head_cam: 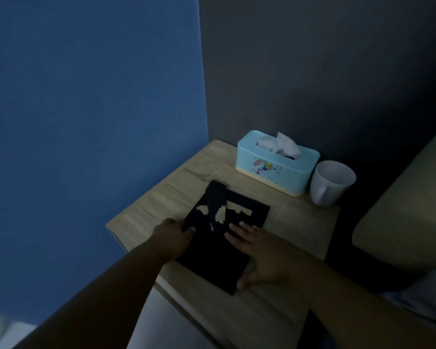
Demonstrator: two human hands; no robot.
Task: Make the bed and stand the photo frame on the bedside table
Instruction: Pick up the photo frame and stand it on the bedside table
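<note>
The black photo frame point(212, 253) is being kept lying flat, back up, on the near middle of the bedside surface point(166, 197). Its left edge is being pinched by the left hand point(173, 235), while the right hand point(259, 255) is being pressed on its right side, fingers point(237, 229) spread flat and thumb at the near corner. A blue tissue box point(275, 165) and a white mug point(332, 182) are being left at the far right, just beside each other.

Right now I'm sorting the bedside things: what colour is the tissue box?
Light blue tissue box, cream base; head view.
</note>
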